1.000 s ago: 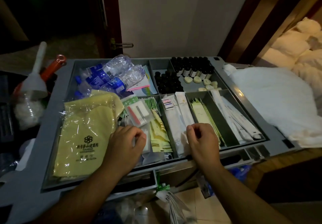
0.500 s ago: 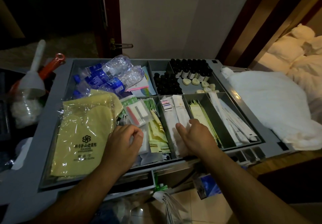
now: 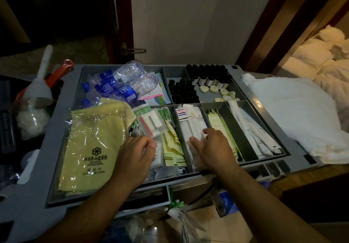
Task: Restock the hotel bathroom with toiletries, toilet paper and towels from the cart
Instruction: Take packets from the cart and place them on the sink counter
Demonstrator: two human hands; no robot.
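White paper sachets (image 3: 190, 129): light, flimsy, slippery; pinch at near end. Right hand (image 3: 213, 148) open, flat on them; left hand (image 3: 136, 154) curled, grip unclear

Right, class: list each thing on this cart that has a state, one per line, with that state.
Left hand: curled on clear packets.
Right hand: flat on white sachets.
Water bottles: lying down, capped.
Dark bottles: upright.
Yellow cloth: folded, wrapped.
Towel: heaped.
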